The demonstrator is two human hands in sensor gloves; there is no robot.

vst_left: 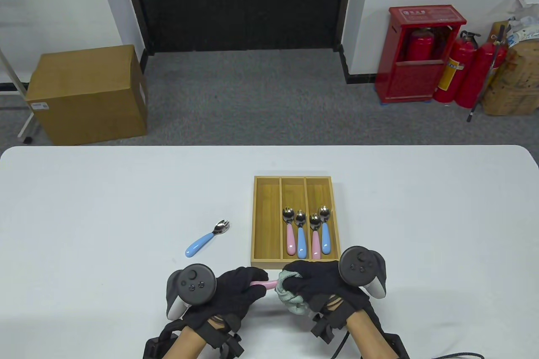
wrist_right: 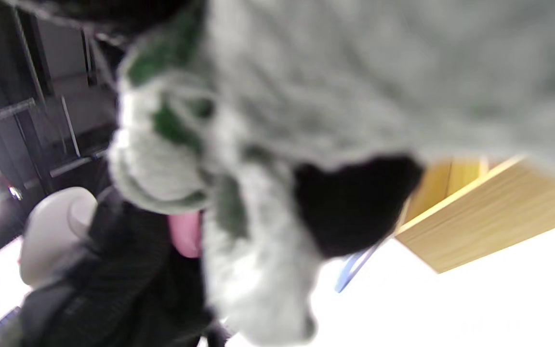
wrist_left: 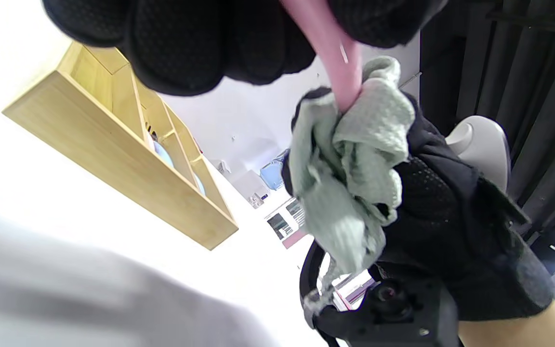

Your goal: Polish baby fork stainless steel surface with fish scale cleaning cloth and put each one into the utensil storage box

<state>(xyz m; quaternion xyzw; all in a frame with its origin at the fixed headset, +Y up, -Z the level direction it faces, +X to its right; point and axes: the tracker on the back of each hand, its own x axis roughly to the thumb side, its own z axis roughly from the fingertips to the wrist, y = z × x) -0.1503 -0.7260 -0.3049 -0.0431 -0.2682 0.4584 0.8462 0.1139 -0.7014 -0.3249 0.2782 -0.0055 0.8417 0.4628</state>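
Table view: the left hand [vst_left: 236,291] grips the pink handle of a baby fork [vst_left: 261,284], fingers curled round it, the handle running across toward the other hand. The right hand [vst_left: 320,285] is clenched round a bunched grey-green cleaning cloth [vst_left: 290,298], and the cloth wraps the fork's far end, so the steel head is hidden inside it. Just beyond both hands, almost touching the right hand's knuckles, sits the wooden utensil storage box [vst_left: 266,224] with three long compartments. The one nearest the left hand's side holds nothing; the middle one holds a pink-handled and a blue-handled piece side by side, and the one on the right hand's side holds another pink and blue pair [vst_left: 320,235]. Ahead of the left hand, on the white table [vst_left: 84,207], a blue-handled fork [vst_left: 207,238] lies alone, well apart from the box.

Left wrist view: the left hand's gloved fingers [wrist_left: 181,43] hang from the top edge, closed on the pink handle [wrist_left: 335,58], which runs down into the cloth [wrist_left: 350,164] held in the right hand [wrist_left: 451,217]. The box [wrist_left: 128,178] lies beyond the fingers on the table.

Right wrist view: blurred cloth [wrist_right: 306,96] fills most of the frame, with a bit of pink handle [wrist_right: 186,233] below it beside the left glove [wrist_right: 113,279]. A corner of the box [wrist_right: 489,212] shows past the cloth.
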